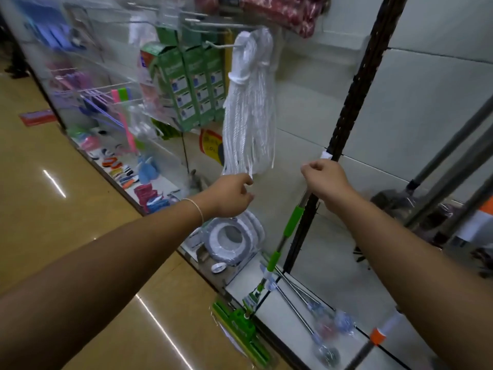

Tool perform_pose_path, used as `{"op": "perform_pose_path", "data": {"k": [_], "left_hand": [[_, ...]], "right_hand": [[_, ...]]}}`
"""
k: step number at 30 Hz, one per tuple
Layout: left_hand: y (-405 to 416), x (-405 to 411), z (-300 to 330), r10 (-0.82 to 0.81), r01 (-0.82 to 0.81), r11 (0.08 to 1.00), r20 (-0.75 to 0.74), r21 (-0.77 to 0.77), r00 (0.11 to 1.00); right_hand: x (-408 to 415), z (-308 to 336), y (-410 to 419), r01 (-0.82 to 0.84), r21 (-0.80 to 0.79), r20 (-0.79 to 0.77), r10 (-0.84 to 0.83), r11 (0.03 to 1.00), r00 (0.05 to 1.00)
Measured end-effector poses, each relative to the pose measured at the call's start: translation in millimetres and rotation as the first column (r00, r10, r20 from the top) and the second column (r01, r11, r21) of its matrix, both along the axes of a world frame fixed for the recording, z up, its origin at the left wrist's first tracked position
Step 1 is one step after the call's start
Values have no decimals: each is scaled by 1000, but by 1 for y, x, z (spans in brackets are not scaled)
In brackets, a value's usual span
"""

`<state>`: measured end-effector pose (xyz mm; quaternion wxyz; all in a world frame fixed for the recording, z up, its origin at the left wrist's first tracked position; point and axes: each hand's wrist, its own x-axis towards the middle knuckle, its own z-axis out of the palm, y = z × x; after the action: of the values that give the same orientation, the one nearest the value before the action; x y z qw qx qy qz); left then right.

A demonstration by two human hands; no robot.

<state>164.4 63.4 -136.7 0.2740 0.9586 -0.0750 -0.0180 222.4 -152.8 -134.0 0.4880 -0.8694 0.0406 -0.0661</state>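
- Bottom centre of the frame, nearest: the green sponge mop [241, 325] rests its head on the tan floor [53, 236], at the foot of the shelving.
- Its handle [293, 220], silver with green grips, rises up and to the right. That steep diagonal is the long axis.
- Right hand [324, 180], centre right: fingers curled round the top end of the handle, closed on it. The tip itself is hidden inside the fist.
- A black shelf post [354, 89] runs just behind that hand, nearly parallel to the handle.
- Left hand [230, 194], centre: thin bracelet [196, 206] at the wrist. Fingers are curled, their tips pinching the lowest strands of the string mop head [249, 110].
- The hands are apart at about the same height, with bare shelf backing between them.
- The string mop head hangs straight down from a wire hook [218, 45] in the upper centre. It lies above and slightly right of the left hand, with its long axis vertical.
- Judgement: the left hand is much the nearer. Taking the bundle off would mean lifting up and outward along the hook, while the right hand keeps the sponge mop propped.
- Below the left hand: white padded rings [232, 241] wrapped in plastic.
- Farther off, upper centre left: green boxes [192, 84] on pegs.
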Motion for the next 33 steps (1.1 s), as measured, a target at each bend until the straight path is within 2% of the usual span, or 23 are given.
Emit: {"op": "perform_pose_path", "data": {"k": [5, 12, 21, 27, 33], "left_hand": [[-15, 60, -30, -63, 60, 997, -73, -39, 995], [-41, 143, -100, -233, 229, 972, -198, -45, 952], [-61, 221, -183, -342, 303, 939, -336, -165, 877], [-60, 242, -221, -365, 308, 929, -379, -203, 850], [-58, 243, -247, -375, 335, 927, -420, -168, 826]], "right_hand": [[36, -33, -7, 51, -18, -77, -52, 999, 996], [74, -102, -19, 145, -132, -190, -168, 981, 967], [146, -181, -36, 328, -135, -377, -355, 935, 855], [188, -206, -32, 374, -61, -395, -367, 925, 842], [200, -225, -32, 406, -30, -370, -388, 913, 844]]}}
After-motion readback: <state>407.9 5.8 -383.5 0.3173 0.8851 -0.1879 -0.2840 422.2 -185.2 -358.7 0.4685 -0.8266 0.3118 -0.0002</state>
